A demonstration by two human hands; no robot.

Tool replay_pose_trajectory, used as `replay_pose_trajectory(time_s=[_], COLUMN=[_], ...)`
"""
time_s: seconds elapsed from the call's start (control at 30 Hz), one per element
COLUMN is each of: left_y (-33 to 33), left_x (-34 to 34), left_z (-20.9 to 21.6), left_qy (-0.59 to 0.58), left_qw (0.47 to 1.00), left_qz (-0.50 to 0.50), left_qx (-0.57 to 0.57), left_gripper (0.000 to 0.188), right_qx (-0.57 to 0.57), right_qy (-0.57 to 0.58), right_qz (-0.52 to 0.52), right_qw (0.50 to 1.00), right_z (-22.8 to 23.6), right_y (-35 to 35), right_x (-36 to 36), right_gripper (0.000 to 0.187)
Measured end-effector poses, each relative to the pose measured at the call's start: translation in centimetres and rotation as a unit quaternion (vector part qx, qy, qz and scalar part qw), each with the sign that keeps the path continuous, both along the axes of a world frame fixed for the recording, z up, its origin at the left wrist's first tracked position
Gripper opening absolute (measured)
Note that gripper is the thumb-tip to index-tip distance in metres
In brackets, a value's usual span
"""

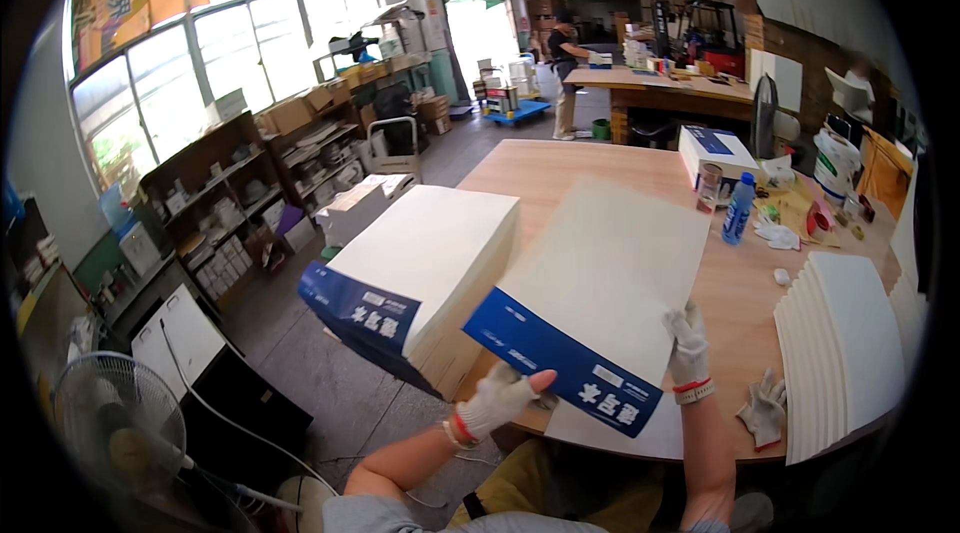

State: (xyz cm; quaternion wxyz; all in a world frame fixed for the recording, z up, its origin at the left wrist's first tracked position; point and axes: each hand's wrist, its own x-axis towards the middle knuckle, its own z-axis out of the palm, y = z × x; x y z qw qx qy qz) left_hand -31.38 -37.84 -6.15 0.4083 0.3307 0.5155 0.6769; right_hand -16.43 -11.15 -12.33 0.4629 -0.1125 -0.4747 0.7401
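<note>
Gloved left hand [497, 399] and right hand [686, 338], each grip closed on a white blue-banded flat carton [590, 313], above wooden bench [735, 283], carton stack [420, 278] alongside

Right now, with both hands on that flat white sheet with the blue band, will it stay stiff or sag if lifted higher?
The flat sheet looks fairly stiff: it spans flat between the left hand and right hand. It is probably light, as fingertips alone carry it. Its broad face may wobble or catch air.
</note>
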Motion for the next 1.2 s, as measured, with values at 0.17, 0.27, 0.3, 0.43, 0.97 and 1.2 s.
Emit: replay_pose_trajectory(time_s=[0.17, 0.27, 0.3, 0.43, 0.97, 1.2], left_y=[-8.3, -9.7, -10.2, -12.6, -9.2, -2.7], left_x=[-4.9, -8.6, -10.0, -18.1, -19.5, -0.9], left_z=[4.7, 7.3, 7.9, 2.5, -3.5, -8.2], left_qy=[0.310, 0.277, 0.268, 0.399, 0.408, 0.558], left_qw=[0.896, 0.826, 0.807, 0.648, 0.602, 0.708], left_qz=[0.266, 0.470, 0.512, 0.623, 0.683, 0.429], left_qx=[0.173, 0.142, 0.125, -0.182, -0.070, 0.061], left_gripper=[0.062, 0.070, 0.072, 0.082, 0.069, 0.076], right_qx=[0.133, 0.111, 0.082, 0.148, 0.697, 0.708], right_qy=[-0.025, -0.052, -0.056, -0.345, -0.126, -0.209], right_qz=[0.091, 0.094, 0.083, 0.141, -0.050, -0.083], right_qw=[0.987, 0.988, 0.992, 0.916, 0.704, 0.669], right_z=[6.7, 10.1, 11.2, 13.7, 11.0, 11.0], right_y=[-4.5, -7.9, -9.6, -12.9, -13.9, -14.8], right_x=[-9.9, -17.2, -19.2, -23.3, -23.6, -22.5], right_gripper=[0.037, 0.033, 0.032, 0.039, 0.021, 0.022])
